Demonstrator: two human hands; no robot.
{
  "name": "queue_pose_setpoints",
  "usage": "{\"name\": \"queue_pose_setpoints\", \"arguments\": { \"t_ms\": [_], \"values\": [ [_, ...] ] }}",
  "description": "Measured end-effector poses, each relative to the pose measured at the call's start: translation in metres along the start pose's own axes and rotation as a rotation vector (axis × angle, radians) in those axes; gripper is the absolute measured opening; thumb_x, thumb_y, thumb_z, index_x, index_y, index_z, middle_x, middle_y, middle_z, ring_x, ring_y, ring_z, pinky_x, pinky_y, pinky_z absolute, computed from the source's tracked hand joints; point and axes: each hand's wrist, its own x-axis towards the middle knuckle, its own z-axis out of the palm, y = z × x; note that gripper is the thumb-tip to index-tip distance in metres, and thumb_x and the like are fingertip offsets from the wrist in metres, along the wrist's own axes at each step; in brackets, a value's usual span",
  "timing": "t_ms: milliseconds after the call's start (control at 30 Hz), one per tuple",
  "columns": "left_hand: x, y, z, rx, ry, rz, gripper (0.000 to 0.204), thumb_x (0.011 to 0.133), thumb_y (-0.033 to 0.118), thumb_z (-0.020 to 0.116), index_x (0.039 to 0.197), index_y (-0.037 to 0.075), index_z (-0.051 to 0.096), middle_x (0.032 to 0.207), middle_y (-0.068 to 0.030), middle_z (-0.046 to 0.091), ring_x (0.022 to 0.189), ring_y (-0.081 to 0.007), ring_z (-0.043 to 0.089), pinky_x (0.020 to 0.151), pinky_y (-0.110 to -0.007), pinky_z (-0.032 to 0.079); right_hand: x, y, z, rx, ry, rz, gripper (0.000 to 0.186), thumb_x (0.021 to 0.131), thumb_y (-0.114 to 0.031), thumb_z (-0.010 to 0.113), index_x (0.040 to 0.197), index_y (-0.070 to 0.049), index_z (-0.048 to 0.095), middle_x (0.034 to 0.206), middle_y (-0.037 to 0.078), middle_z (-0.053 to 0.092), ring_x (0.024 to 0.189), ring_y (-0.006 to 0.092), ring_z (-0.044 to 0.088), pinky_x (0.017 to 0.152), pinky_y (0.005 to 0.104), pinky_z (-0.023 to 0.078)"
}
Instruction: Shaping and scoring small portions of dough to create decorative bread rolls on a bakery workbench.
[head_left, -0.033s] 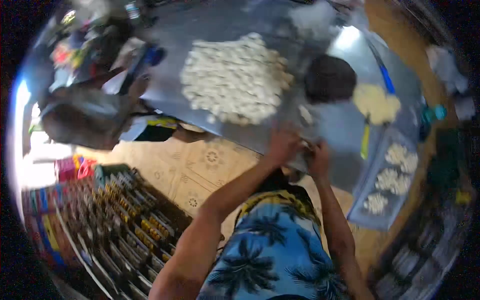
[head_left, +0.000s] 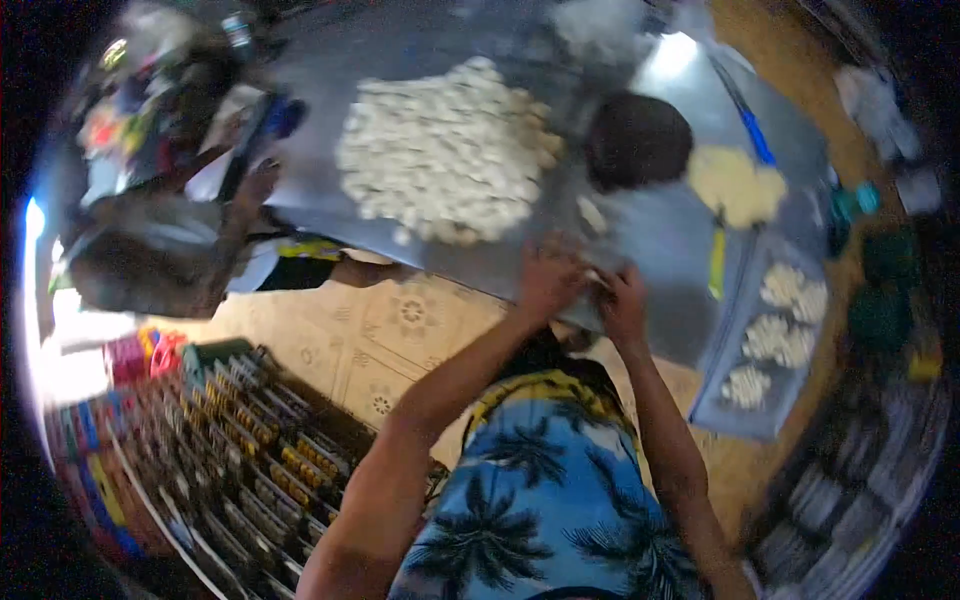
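Your left hand and right hand were close together at the near edge of the counter, both apparently pinching, though blur obscured it, a small pale piece between them, with a white heap beyond them leftward and a dark brown mound beyond rightward.

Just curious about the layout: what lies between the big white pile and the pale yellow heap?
In the head view, a dark mound lies between them on the table.

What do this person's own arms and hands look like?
The left hand and right hand look ungloved. The left arm and right arm are bare, with no sleeve in view. The blue clothing has dark palm trees; blur hides details.
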Motion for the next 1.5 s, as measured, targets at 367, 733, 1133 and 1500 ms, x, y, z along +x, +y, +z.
{"name": "queue_pose_setpoints", "arguments": {
  "t_ms": [367, 733, 1133, 1500],
  "values": [
    [-0.017, -0.003, -0.03, -0.238, -0.21, 0.013, 0.055, 0.089, 0.027, 0.079, 0.141, 0.019, 0.064, 0.155, -0.0074, 0.056, 0.153, -0.0457, 0.028, 0.124, -0.066, 0.018, -0.016, -0.016, 0.011, -0.123, 0.19, -0.295, 0.028, 0.095, -0.02, 0.067, 0.118, -0.004, 0.071, 0.114, 0.016, 0.07, 0.101, 0.0366, 0.065, 0.087, 0.0479, 0.052],
    [0.024, -0.024, -0.04, -0.324, -0.035, -0.019, 0.046, 0.092, 0.014, 0.071, 0.137, 0.008, 0.064, 0.126, -0.0197, 0.066, 0.122, -0.0422, 0.057, 0.106, -0.058, 0.042, 0.091, -0.001, 0.016, 0.071, 0.362, 0.125, 0.024, 0.096, -0.013, 0.073, 0.113, 0.004, 0.071, 0.1, 0.014, 0.068, 0.088, 0.0272, 0.068, 0.081, 0.0378, 0.054],
    [0.2, -0.1, -0.077, -0.316, -0.274, -0.131, 0.038, 0.095, 0.027, 0.07, 0.127, 0.006, 0.062, 0.12, -0.0238, 0.065, 0.11, -0.0454, 0.063, 0.092, -0.053, 0.052, 0.129, 0.025, -0.019, -0.159, 0.544, 0.03, 0.021, 0.094, -0.013, 0.073, 0.111, 0.0, 0.073, 0.1, 0.014, 0.065, 0.085, 0.0345, 0.065, 0.076, 0.0409, 0.052],
    [0.021, -0.03, -0.064, -0.839, -0.547, -0.5, 0.029, 0.09, 0.01, 0.078, 0.118, 0.003, 0.076, 0.108, -0.0126, 0.078, 0.096, -0.022, 0.073, 0.084, -0.035, 0.059, 0.182, 0.034, -0.031, -0.187, 0.321, 0.146, 0.022, 0.091, -0.023, 0.077, 0.1, -0.003, 0.077, 0.089, 0.013, 0.07, 0.079, 0.0336, 0.066, 0.071, 0.0441, 0.051]
  ]
}}
